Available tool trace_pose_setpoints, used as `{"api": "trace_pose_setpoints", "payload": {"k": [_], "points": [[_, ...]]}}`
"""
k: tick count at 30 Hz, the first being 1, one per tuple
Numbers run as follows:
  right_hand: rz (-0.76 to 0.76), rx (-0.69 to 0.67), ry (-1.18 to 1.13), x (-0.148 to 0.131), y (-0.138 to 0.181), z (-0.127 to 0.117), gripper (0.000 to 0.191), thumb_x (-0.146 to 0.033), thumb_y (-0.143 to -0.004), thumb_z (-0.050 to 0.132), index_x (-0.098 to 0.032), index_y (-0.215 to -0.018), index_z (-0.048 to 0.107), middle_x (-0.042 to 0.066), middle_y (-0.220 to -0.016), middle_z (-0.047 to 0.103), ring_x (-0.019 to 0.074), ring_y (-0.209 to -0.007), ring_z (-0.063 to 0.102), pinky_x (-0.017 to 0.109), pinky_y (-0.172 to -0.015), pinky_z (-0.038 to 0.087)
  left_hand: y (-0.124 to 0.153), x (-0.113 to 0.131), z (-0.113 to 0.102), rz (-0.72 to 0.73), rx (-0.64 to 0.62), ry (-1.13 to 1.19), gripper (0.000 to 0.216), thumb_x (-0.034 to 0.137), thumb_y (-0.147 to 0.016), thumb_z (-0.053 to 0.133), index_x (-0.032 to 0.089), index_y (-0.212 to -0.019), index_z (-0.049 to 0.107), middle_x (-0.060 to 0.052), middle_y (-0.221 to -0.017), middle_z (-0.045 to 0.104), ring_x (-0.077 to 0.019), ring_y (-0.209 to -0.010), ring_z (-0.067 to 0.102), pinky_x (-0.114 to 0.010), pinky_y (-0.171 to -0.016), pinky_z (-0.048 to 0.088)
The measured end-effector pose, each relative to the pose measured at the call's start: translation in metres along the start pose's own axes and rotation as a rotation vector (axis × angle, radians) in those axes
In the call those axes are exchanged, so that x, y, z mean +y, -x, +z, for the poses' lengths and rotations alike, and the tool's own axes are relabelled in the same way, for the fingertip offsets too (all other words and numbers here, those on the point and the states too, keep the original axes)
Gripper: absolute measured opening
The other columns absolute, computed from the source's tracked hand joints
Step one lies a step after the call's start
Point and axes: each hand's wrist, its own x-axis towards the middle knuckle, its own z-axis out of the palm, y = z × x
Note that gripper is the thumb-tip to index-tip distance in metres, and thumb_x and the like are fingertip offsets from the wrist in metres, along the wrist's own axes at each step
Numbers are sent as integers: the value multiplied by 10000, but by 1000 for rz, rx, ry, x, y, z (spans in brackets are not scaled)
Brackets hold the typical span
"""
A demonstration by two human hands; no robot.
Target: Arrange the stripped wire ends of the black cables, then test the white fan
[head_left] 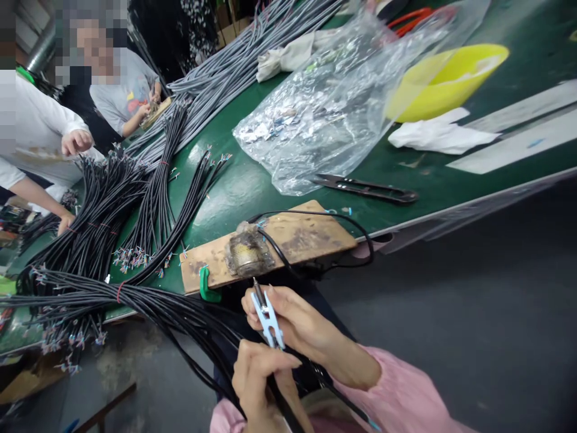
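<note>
Both hands are in front of my lap. My right hand [297,316] pinches a light blue plastic piece [269,319], which has two prongs and a slim metal tip pointing up and away from me. Just below it, my left hand [264,379] is closed around a black cable [285,404] that runs down toward me. Its thumb and finger are close to the lower end of the blue piece; whether they touch it I cannot tell. Beyond my hands, a worn wooden board [302,231] carries a stained, yellowish lump [247,249].
A bundle of black cables [148,297] hangs over the table edge at left, with more piled behind. A green clamp [210,285] grips the board. Thread snips [367,187], a clear plastic bag [324,114] and a yellow bowl [433,90] lie on the green table. Two people work across it.
</note>
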Motion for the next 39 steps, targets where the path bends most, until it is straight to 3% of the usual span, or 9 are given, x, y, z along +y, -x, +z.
{"api": "trace_pose_setpoints", "payload": {"k": [6, 12, 15, 18, 22, 25, 28, 35, 39], "points": [[104, 38, -81, 6, 4, -19, 456, -578, -649, 789, -144, -759, 700, 8, -642, 556, 100, -587, 485, 207, -535, 408, -2, 3, -2, -5, -33, 16, 197, 222, -917, 553, 204, -727, 600, 34, -622, 480, -90, -476, 442, -234, -448, 336], [-24, 86, 40, 7, 23, -44, 422, -568, -726, 735, -151, -787, 717, 0, -613, 523, 85, -548, 404, 202, -497, 359, 2, 0, -10, 22, -68, 52, 177, 230, -909, 571, 196, -738, 599, 39, -619, 467, -77, -490, 468, -199, -450, 380], [-134, 163, 275, -1, 39, -44, 390, -551, -725, 742, -165, -741, 690, -1, -619, 528, 96, -551, 432, 224, -517, 382, 4, -10, -22, 76, -117, 91, 77, 148, -886, 581, 201, -839, 610, 37, -647, 525, -73, -487, 494, -181, -442, 399], [-341, 139, 654, -10, 59, -32, 353, -497, -810, 681, -188, -642, 642, 4, -592, 540, 123, -568, 483, 252, -544, 415, -2, -20, -37, 38, -283, 136, 82, 137, -868, 576, 189, -916, 618, 14, -655, 600, -91, -508, 553, -184, -472, 460], [-638, -74, 1077, -6, 80, -5, 201, -428, -844, 667, -227, -846, 679, 27, -686, 647, 157, -640, 563, 276, -594, 475, -20, -22, -49, -229, -569, 93, 181, 299, -841, 646, 145, -757, 692, -71, -742, 653, -123, -579, 622, -197, -490, 502], [-758, 63, 1242, 3, 83, 10, 37, -228, -858, 647, -226, -890, 664, 28, -731, 673, 156, -646, 587, 281, -615, 497, -30, -22, -50, -199, -693, 145, 329, 439, -796, 687, 141, -659, 703, -52, -577, 627, -117, -499, 572, -193, -447, 459], [-799, 231, 1186, 6, 77, 14, 110, -171, -870, 600, -205, -776, 647, 20, -656, 663, 149, -584, 594, 276, -584, 506, -34, -23, -50, -144, -682, 236, 343, 467, -822, 657, 150, -714, 728, -59, -573, 653, -117, -493, 573, -198, -454, 447], [-752, 154, 1112, 2, 73, 10, 292, -357, -931, 556, -171, -751, 691, 40, -633, 677, 139, -567, 601, 252, -558, 517, -24, -18, -52, -116, -507, 179, 262, 380, -812, 686, 157, -676, 692, -7, -521, 568, -90, -456, 502, -177, -431, 372], [-722, 151, 1046, 4, 74, 8, 290, -380, -895, 612, -169, -714, 694, 44, -620, 666, 132, -559, 585, 236, -519, 488, -21, -15, -53, -69, -521, 146, 282, 401, -844, 646, 159, -709, 696, 1, -520, 549, -89, -457, 481, -183, -430, 358]]}}
